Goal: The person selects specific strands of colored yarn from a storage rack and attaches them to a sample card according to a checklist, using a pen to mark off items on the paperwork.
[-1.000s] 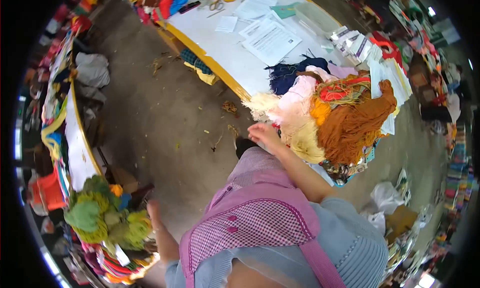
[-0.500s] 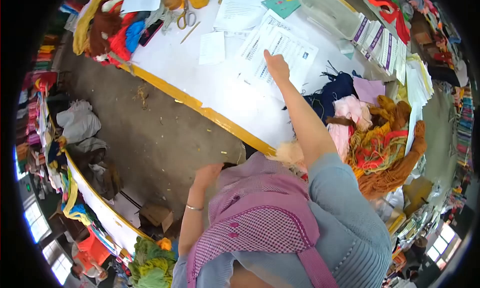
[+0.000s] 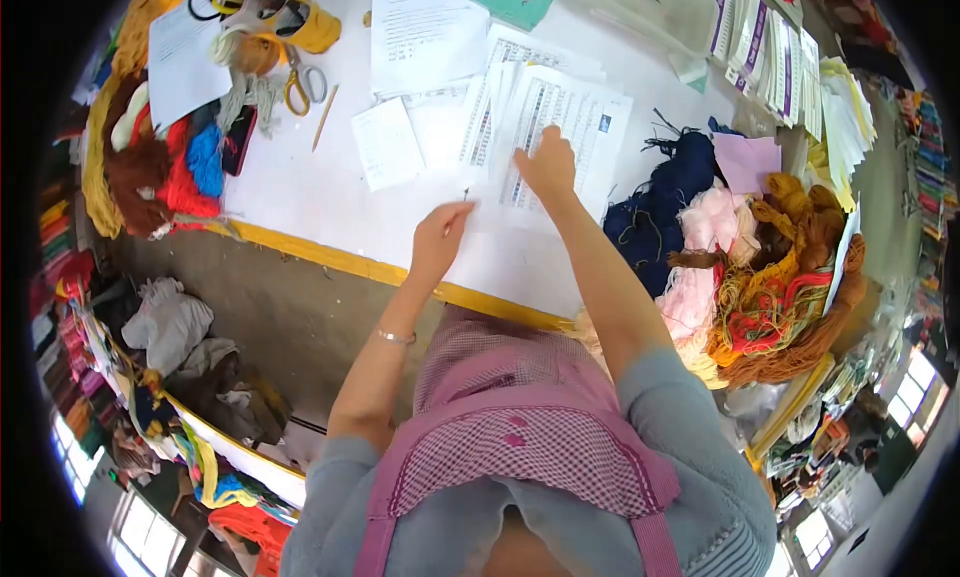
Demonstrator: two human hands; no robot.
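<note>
My right hand (image 3: pixel 550 165) rests on a printed sheet (image 3: pixel 588 142) covered in rows of small print, its thumb apart from its bent fingers. It holds nothing that I can see. Left of it, over the white table (image 3: pixel 330 202), is my left hand (image 3: pixel 441 241) with its fingers curled together. A small dark thing shows just beyond its fingertips, too small to name. More printed sheets lie under and beside the one at my right hand. A small white slip of paper (image 3: pixel 388 145) lies farther left.
Scissors (image 3: pixel 303 85), a pencil (image 3: pixel 325 118) and a yellow cup (image 3: pixel 318 27) are at the back left. Yarn in red, blue and brown (image 3: pixel 178 167) covers the left end. Navy yarn (image 3: pixel 655 212) and orange yarn (image 3: pixel 765 297) lie at right, below a clear plastic box (image 3: pixel 650 12).
My left hand has come up from beside the apron to above the table. My right hand has drawn nearer to me on the sheet. The view has turned and shifted.
</note>
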